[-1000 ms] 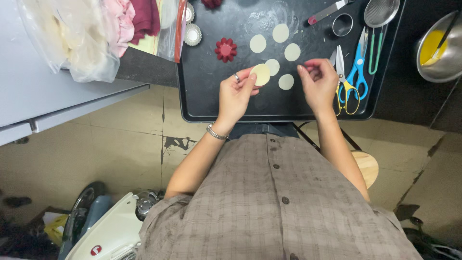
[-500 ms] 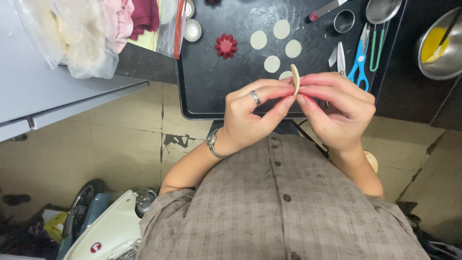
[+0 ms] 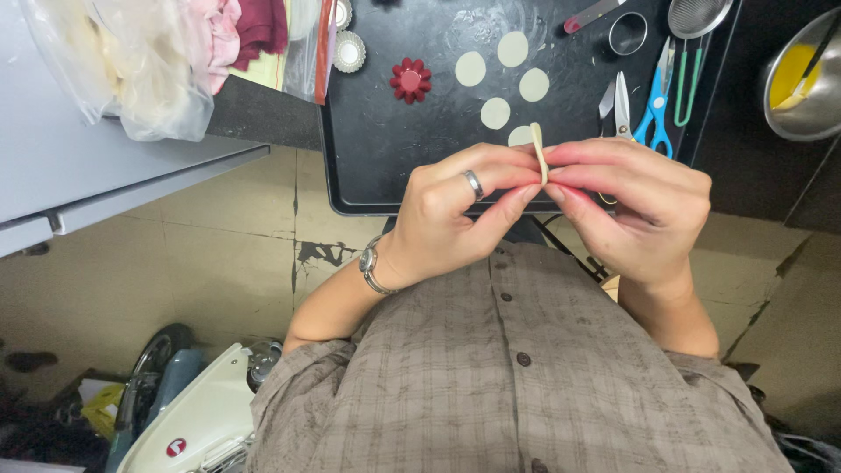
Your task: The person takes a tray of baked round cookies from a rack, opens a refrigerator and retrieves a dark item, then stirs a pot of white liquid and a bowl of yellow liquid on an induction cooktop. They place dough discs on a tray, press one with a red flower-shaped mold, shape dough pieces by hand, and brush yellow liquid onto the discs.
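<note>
**Dough round pinched between both hands**

I hold a thin, pale round of dough [image 3: 539, 153] edge-up above the near rim of the black tray [image 3: 368, 149], my left hand [image 3: 455, 206] and right hand [image 3: 635, 201] each closing a fingertip grip on it. I judge this the shaping step; next calls for gentle, even pressure. Four more pale rounds [image 3: 495, 112] lie on the tray beside blue-handled scissors [image 3: 648, 114] and a small red fluted mould [image 3: 410, 79].

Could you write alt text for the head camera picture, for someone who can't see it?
Seen from above, a person's left hand and right hand pinch a pale dough disc on edge between their fingertips. Beyond them a black tray holds more dough rounds, a red fluted mould and blue-handled scissors.
</note>
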Demonstrator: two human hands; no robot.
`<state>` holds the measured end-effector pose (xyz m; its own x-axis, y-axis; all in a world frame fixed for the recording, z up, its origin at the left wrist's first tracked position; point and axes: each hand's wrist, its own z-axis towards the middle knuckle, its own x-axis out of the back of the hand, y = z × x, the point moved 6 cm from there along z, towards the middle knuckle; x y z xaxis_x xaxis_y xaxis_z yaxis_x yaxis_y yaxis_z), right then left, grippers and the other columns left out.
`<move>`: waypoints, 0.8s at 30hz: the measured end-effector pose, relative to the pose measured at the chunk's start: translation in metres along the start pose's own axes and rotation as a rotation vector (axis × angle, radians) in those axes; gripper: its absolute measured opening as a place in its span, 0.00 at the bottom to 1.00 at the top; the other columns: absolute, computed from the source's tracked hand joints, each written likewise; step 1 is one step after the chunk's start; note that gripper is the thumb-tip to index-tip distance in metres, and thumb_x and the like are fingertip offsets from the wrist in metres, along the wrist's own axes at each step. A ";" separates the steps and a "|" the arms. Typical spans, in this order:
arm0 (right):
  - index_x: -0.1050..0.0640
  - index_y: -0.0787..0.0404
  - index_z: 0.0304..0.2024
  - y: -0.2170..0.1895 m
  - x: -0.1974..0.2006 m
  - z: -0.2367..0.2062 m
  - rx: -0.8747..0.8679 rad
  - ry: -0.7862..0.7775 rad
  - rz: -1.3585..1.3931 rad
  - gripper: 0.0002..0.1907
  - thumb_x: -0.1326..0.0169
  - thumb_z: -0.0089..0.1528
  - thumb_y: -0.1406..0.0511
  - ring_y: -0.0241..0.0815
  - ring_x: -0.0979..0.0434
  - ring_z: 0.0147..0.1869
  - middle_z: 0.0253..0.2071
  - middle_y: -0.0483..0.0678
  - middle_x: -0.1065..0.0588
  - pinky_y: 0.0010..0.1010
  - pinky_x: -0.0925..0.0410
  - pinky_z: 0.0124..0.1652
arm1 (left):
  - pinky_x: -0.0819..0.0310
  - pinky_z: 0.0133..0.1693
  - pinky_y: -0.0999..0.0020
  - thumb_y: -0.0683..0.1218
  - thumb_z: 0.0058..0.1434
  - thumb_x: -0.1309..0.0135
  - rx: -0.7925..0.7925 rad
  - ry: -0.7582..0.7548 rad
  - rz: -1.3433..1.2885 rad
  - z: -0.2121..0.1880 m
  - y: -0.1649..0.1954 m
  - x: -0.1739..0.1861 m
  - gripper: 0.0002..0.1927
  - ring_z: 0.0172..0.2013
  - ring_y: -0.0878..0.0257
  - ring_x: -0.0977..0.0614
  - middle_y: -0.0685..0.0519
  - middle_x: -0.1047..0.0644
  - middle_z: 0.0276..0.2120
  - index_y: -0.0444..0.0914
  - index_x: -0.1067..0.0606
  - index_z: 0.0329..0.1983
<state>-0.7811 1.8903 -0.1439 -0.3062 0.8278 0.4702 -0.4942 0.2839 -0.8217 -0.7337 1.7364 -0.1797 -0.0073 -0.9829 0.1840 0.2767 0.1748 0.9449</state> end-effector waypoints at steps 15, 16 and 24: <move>0.19 0.69 0.43 0.008 -0.001 -0.010 -0.006 -0.100 -0.072 0.08 0.35 0.61 0.77 0.44 0.16 0.43 0.45 0.54 0.19 0.25 0.27 0.40 | 0.18 0.39 0.72 0.38 0.66 0.39 -0.049 0.003 0.172 0.001 0.007 -0.001 0.08 0.38 0.61 0.15 0.52 0.20 0.45 0.37 0.24 0.45; 0.19 0.69 0.43 0.009 -0.001 -0.010 -0.019 -0.103 -0.064 0.08 0.35 0.61 0.77 0.43 0.16 0.43 0.46 0.54 0.19 0.24 0.27 0.40 | 0.18 0.39 0.73 0.38 0.66 0.38 -0.048 0.003 0.167 0.001 0.006 0.000 0.08 0.37 0.61 0.15 0.52 0.20 0.45 0.37 0.24 0.45; 0.19 0.69 0.44 0.012 0.000 -0.014 -0.034 -0.087 -0.004 0.09 0.35 0.61 0.76 0.42 0.16 0.44 0.44 0.54 0.19 0.24 0.26 0.41 | 0.19 0.37 0.72 0.37 0.64 0.38 -0.053 0.006 0.171 -0.001 0.008 0.000 0.07 0.38 0.60 0.15 0.51 0.20 0.44 0.36 0.23 0.44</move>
<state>-0.7758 1.9005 -0.1583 -0.3743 0.7818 0.4987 -0.4686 0.3046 -0.8292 -0.7309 1.7381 -0.1720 0.0502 -0.9394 0.3391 0.3241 0.3365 0.8842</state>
